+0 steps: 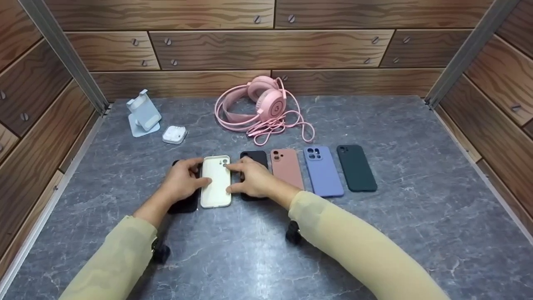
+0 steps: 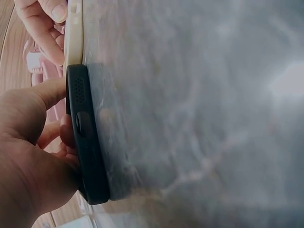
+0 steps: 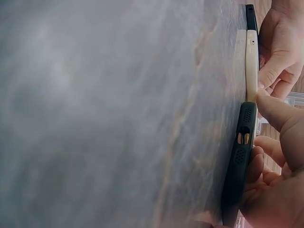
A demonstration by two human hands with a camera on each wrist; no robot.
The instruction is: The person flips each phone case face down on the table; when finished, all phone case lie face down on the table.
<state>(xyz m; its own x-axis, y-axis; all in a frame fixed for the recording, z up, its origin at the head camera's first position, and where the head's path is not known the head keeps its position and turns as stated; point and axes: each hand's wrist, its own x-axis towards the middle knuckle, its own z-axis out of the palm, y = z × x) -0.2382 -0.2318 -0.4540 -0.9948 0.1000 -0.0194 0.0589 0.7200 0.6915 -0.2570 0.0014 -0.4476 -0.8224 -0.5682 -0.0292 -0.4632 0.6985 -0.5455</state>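
Seen from the head camera, both bare arms in pale yellow sleeves point(image 1: 366, 246) reached forward over a gray marbled table point(image 1: 258, 266). Between the hands, a cream phone case point(image 1: 215, 183) lay flat, its camera openings at the upper right. The left hand point(image 1: 180, 180) came in from the left, fingers bent and apart, its thumb tip at the case's left edge. The right hand point(image 1: 258, 178) had thumb and forefinger spread apart, both tips at the right edge. The left hand partly covered a black phone case point(image 1: 185, 205); the right covered much of a second black case point(image 1: 259, 156), and its wrist hid the lower part of a pink case point(image 1: 288, 164). Farther right lay a periwinkle case point(image 1: 325, 175) and a dark green case point(image 1: 357, 168). Behind the row were pink headphones point(image 1: 271, 105) with a coiled cable, a small white box point(image 1: 174, 134) and a pale blue stand point(image 1: 145, 111).
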